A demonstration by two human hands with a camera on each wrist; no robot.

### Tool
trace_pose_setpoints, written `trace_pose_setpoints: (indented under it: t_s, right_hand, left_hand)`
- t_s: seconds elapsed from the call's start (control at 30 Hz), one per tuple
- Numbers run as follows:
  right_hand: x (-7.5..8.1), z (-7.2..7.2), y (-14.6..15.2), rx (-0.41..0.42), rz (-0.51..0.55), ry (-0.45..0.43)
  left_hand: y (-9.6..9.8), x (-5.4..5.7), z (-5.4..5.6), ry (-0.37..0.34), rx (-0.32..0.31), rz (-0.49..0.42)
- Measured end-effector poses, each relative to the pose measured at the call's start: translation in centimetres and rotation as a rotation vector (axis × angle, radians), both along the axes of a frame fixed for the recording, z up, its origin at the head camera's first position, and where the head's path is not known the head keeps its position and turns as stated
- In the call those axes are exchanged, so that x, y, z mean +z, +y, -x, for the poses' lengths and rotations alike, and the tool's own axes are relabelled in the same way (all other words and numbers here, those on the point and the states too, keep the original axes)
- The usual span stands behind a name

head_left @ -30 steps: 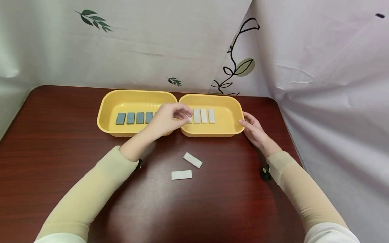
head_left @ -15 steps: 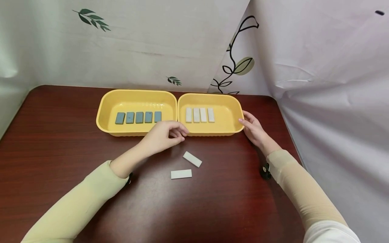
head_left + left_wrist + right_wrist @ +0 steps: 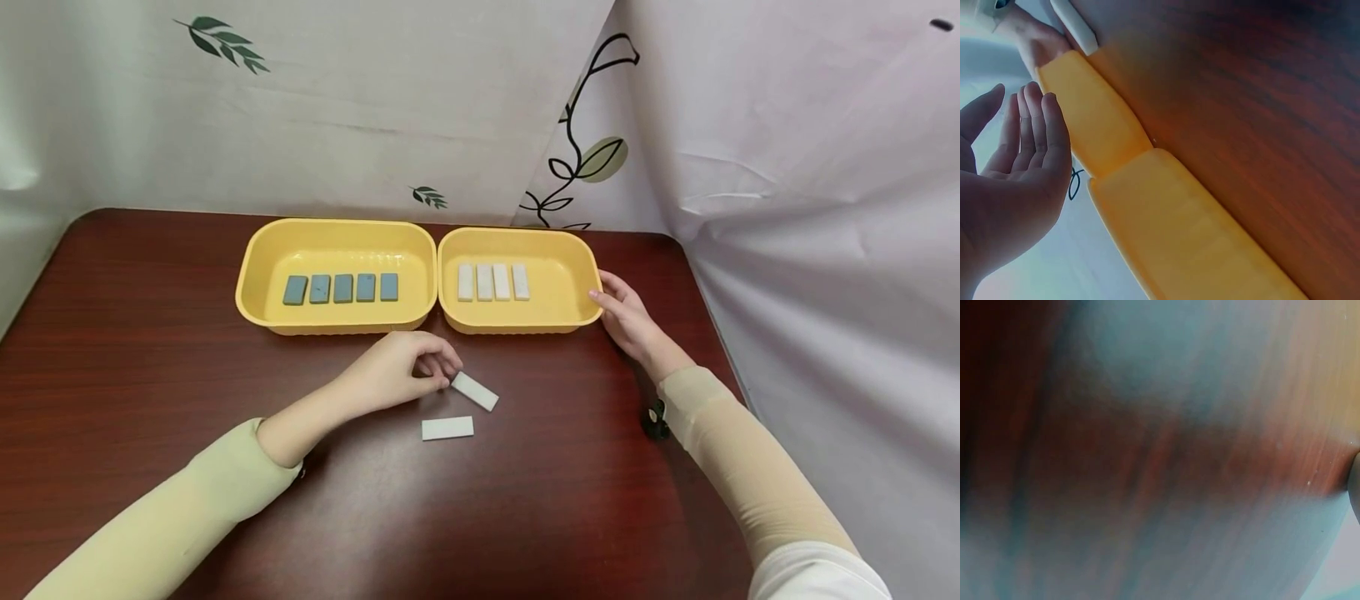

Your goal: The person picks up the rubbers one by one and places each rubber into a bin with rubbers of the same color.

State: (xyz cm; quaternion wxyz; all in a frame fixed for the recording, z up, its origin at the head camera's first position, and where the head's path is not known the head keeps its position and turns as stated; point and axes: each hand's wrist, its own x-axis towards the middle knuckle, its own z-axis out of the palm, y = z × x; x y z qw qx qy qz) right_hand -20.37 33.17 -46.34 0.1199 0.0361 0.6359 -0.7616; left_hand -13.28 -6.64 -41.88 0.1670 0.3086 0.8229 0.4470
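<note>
My left hand [image 3: 401,367] is low over the table, its fingertips at the left end of a slanted white block [image 3: 476,392]. Between thumb and fingers in the left wrist view there is a gap holding nothing. A second white block [image 3: 447,428] lies flat just nearer to me. My right hand [image 3: 633,325] grips the right end of the smaller yellow tray [image 3: 558,312], thumb over the rim and fingers outside. Inside that tray several white blocks [image 3: 501,282] stand in a row. Only a fingertip [image 3: 1355,481] of the right hand shows in the right wrist view.
A larger yellow tray [image 3: 258,283] touches the smaller one on its left and holds a row of several blue-grey blocks [image 3: 342,288]. Both trays stand near the back edge of the dark red-brown table [image 3: 465,517]. Pale printed cloth [image 3: 337,108] hangs behind and to the right.
My left hand has drawn back from over the smaller tray, down toward me, to the slanted white block. The right hand has kept its hold on the tray's end.
</note>
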Motion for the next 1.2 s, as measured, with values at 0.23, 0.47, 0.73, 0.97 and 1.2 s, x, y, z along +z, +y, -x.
trace_pose_setpoints:
  t_s: [0.23, 0.47, 0.73, 0.97, 1.2]
  right_hand:
    - [0.0, 0.1, 0.0, -0.004, 0.007, -0.008]
    - [0.0, 0.1, 0.0, -0.01, 0.012, -0.009]
    - [-0.1, 0.0, 0.0, -0.011, 0.028, -0.008]
    - [-0.1, 0.1, -0.1, -0.007, 0.027, -0.008]
    - [0.0, 0.0, -0.1, -0.008, 0.033, -0.001]
  left_hand:
    - [-0.2, -1.0, -0.6, 0.079, -0.065, 0.052]
    - [-0.1, -1.6, -1.2, 0.1, -0.117, 0.109]
    - [-0.1, -2.6, -1.7, 0.104, -0.164, 0.14]
    - [-0.1, -3.1, -1.8, 0.076, -0.191, 0.156]
    - [0.2, -3.2, -2.2, 0.1, -0.216, 0.166]
